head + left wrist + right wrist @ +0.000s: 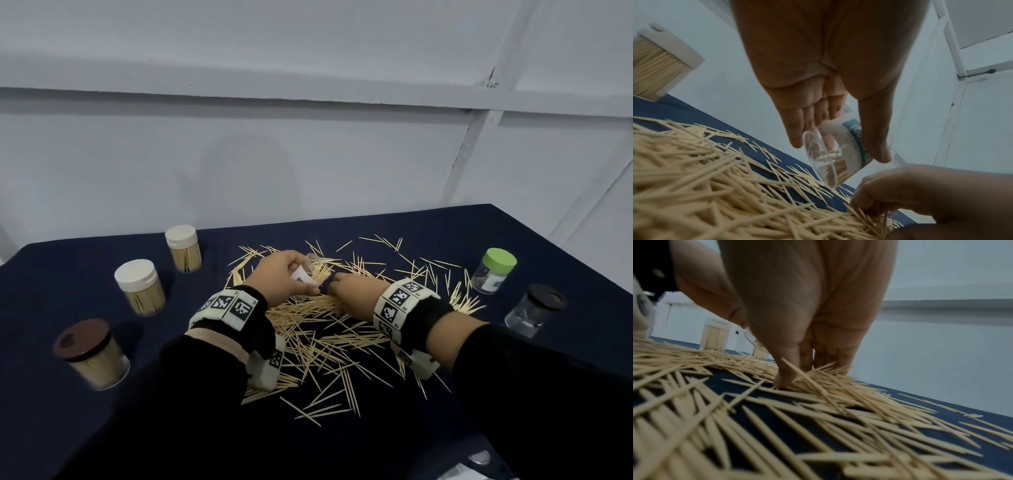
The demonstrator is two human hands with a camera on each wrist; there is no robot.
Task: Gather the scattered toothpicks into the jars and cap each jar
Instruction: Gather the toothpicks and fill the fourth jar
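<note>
Three capped full jars (140, 286) at far left. Left hand (281, 274) clamped on tilted open jar (313, 275), partly filled. Right hand (352, 296) pinching toothpicks (318, 342) off cloth (479, 233). Risk: tilt spilling contents; loose bundle fanning, missing mouth.

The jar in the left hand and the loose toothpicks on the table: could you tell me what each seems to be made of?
The jar looks like clear, glossy plastic: sticks show through its wall and base, though glass cannot be excluded. The toothpicks look like pale, matte wood or bamboo, thin and pointed at their ends.
</note>
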